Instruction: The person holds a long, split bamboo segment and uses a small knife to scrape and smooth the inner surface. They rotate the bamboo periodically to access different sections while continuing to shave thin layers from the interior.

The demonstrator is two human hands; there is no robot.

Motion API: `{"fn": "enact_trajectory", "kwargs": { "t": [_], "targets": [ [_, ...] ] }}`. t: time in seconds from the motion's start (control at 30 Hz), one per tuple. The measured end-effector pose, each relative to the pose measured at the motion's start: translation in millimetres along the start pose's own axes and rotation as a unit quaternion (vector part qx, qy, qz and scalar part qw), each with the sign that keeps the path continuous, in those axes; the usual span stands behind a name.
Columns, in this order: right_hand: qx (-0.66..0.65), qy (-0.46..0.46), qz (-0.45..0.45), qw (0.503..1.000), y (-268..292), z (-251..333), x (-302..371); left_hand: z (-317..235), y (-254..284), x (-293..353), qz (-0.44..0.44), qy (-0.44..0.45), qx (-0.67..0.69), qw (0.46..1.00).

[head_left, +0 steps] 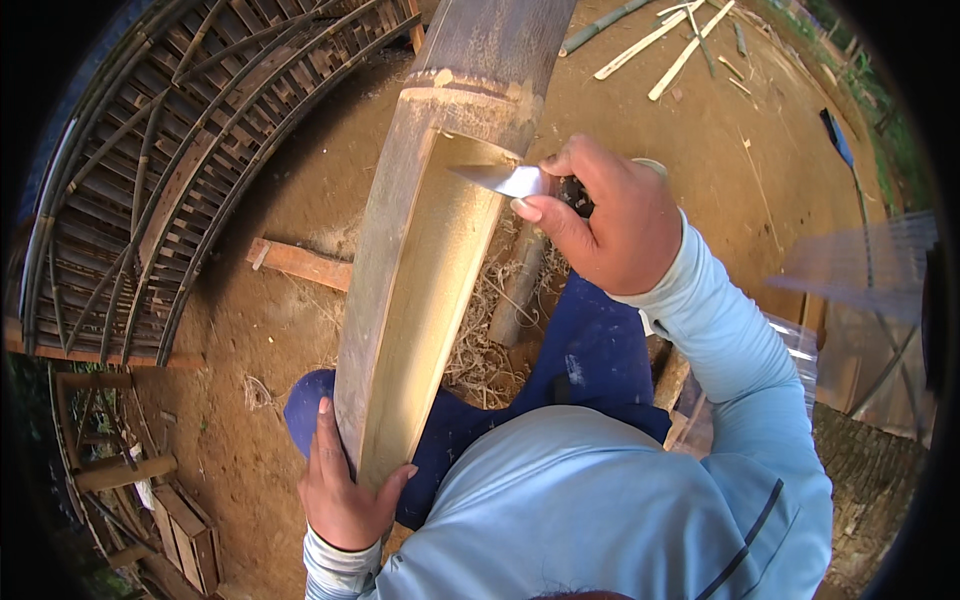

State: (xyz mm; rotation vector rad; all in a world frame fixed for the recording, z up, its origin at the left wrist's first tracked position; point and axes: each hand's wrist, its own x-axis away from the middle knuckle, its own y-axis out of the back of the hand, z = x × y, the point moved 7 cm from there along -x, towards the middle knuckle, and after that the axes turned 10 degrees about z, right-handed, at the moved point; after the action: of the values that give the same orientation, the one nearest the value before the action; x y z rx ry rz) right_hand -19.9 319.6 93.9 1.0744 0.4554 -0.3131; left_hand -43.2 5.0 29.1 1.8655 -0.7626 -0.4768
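Note:
A thick bamboo pole slants up from my lap, its near part cut open along one side so the pale hollow inside shows. A raised node ring crosses it just beyond the opening. My right hand is closed round a knife; the short shiny blade points left, across the far end of the opening near its right edge. The handle is mostly hidden by my fingers. Around the near end of the pole, my left hand is wrapped, fingers on the left side and thumb at the right rim.
Fibrous shavings and a dark round pole lie on the dirt between my legs. An orange-brown plank is left of the bamboo. A slatted bamboo structure fills the upper left. Split bamboo strips lie far off; clear sheeting stands at right.

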Motion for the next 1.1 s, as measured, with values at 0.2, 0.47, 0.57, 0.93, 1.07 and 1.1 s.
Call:
{"fn": "enact_trajectory", "kwargs": {
  "t": [0.2, 0.47, 0.57, 0.93, 1.07, 1.1],
  "targets": [
    [0.007, -0.002, 0.008, 1.000, -2, 2, 1, 0, 0, 0, -0.004, -0.004, -0.007, 1.000],
    [-0.035, -0.013, 0.059, 0.998, -16, 3, 11, 0, -2, 6, 0.002, 0.017, 0.000, 1.000],
    [-0.069, -0.012, 0.033, 0.997, -15, 4, 15, -4, 0, 7, -0.010, 0.007, -0.019, 1.000],
    [0.089, 0.093, -0.018, 0.992, -11, 16, 2, -13, -1, 12, -0.028, 0.020, -0.050, 0.998],
    [0.108, 0.076, -0.030, 0.991, -2, 6, 13, -12, -3, 11, -0.032, 0.023, -0.039, 0.998],
    [0.096, 0.077, -0.065, 0.990, -1, -6, 22, -14, -1, 11, -0.029, 0.025, -0.036, 0.999]
  ]
}}
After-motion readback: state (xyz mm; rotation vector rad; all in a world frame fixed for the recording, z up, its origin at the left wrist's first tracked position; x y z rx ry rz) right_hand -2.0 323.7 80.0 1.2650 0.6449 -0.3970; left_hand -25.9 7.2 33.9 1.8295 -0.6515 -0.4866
